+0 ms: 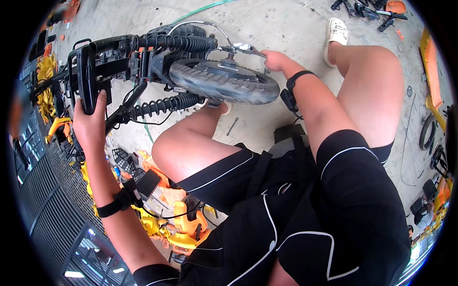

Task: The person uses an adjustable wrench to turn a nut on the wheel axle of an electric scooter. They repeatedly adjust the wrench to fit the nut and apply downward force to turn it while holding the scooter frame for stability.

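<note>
A black two-wheeled vehicle, which looks like an electric bike, lies on its side in front of me. My left hand (90, 119) is wrapped round the end of a glossy black curved bar (87, 81) at its left end. On the right is the wheel with a knobbly, dusty black tyre (224, 88), its axle pointing up. A wrench (244, 47), silver and partly hidden, sits at the axle end. My right hand (276, 61) is closed round its handle. Black coil-spring shock absorbers (167, 102) run beside the frame.
A small spanner (232, 126) lies on the concrete floor between my feet. Yellow and orange plastic parts (186, 224) are piled at my left. Black parts (367, 10) lie at the far right, and a loose tyre (427, 132) is on the right. A green hose (202, 8) crosses the floor.
</note>
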Tool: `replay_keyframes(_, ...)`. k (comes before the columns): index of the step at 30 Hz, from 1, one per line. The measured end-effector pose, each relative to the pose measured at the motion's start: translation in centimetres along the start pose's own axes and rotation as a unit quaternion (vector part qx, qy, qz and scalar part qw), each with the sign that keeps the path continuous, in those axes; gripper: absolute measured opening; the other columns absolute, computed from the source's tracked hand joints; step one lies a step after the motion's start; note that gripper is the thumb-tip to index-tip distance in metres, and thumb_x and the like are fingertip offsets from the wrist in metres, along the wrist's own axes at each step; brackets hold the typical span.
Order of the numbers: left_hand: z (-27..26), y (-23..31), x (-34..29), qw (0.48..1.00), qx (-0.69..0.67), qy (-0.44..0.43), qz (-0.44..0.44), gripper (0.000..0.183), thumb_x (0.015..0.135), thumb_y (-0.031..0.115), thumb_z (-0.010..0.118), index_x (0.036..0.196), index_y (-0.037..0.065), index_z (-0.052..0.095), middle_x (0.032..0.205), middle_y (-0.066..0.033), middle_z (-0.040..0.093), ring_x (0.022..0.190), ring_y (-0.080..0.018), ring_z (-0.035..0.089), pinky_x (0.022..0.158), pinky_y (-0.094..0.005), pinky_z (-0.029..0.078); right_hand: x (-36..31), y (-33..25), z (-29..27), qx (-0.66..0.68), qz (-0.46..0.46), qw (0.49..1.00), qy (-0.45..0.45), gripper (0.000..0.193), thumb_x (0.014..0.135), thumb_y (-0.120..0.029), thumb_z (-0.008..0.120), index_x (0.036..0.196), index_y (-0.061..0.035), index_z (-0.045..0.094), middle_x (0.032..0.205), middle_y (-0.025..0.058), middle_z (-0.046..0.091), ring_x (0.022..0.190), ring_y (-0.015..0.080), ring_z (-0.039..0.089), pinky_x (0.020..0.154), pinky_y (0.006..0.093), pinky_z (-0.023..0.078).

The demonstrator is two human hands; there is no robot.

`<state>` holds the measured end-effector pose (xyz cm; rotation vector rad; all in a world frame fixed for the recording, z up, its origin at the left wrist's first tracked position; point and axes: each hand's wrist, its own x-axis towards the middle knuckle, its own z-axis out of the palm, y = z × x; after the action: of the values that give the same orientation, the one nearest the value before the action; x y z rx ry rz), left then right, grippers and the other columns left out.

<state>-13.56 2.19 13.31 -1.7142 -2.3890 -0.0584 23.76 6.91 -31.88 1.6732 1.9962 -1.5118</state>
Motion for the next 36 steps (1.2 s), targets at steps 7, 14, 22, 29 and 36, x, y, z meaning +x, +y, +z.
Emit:
replay_keyframes(7,-0.4,0.4,-0.4,1.000,-0.010,-0.007,-0.015,0.061,0.082,0.049,0.077,0.105,-0.006,0.064,0.084,-0.0101,0.069,0.073,-0.0178,0.062,0.072,-0.0304,0.049,3.2,0.8,-0.8,-0.011,-0.004,1.000,0.024,0.036,0.089,-0.021,0.059,0.123,-0.0094,0.064,0.117,0.0176,0.068,0.110,0.0350,0.063,0.092,0.0441,0.050)
replay_keyframes(14,0.2,0.5,0.3,0.998,-0.028,-0.028,-0.041,0.065,0.081,0.050,0.077,0.110,-0.007,0.063,0.090,-0.0120,0.070,0.080,-0.0177,0.063,0.077,-0.0301,0.050,5.2,-0.7,-2.5,0.127,-0.067,0.986,0.089,0.031,0.089,-0.022,0.057,0.114,-0.0080,0.069,0.113,0.0176,0.070,0.109,0.0337,0.064,0.093,0.0403,0.050)
replay_keyframes(22,-0.3,-0.2,0.2,0.995,-0.043,-0.060,-0.066,0.059,0.085,0.042,0.076,0.117,-0.006,0.061,0.096,-0.0111,0.069,0.085,-0.0166,0.062,0.080,-0.0297,0.049,4.6,9.1,-0.7,-0.047,0.107,0.992,0.054,0.030,0.087,-0.024,0.061,0.107,-0.0038,0.070,0.113,0.0182,0.070,0.108,0.0351,0.064,0.091,0.0435,0.051)
replay_keyframes(29,0.3,-2.7,-0.6,0.990,-0.072,-0.067,-0.099,0.041,0.090,0.028,0.075,0.113,-0.004,0.062,0.092,-0.0039,0.066,0.081,-0.0095,0.058,0.075,-0.0234,0.047,1.4,6.8,4.4,-0.176,0.076,0.981,-0.002,0.041,0.085,-0.032,0.069,0.118,-0.0093,0.060,0.115,0.0113,0.065,0.106,0.0322,0.064,0.092,0.0458,0.051)
replay_keyframes(36,-0.2,-3.5,-0.4,0.988,-0.072,-0.072,-0.117,0.034,0.092,0.023,0.073,0.113,-0.002,0.062,0.092,-0.0021,0.065,0.080,-0.0087,0.058,0.074,-0.0236,0.047,3.9,8.5,9.6,-0.221,0.072,0.973,0.011,0.028,0.089,-0.022,0.062,0.114,-0.0089,0.057,0.111,0.0141,0.064,0.102,0.0307,0.066,0.085,0.0433,0.055)
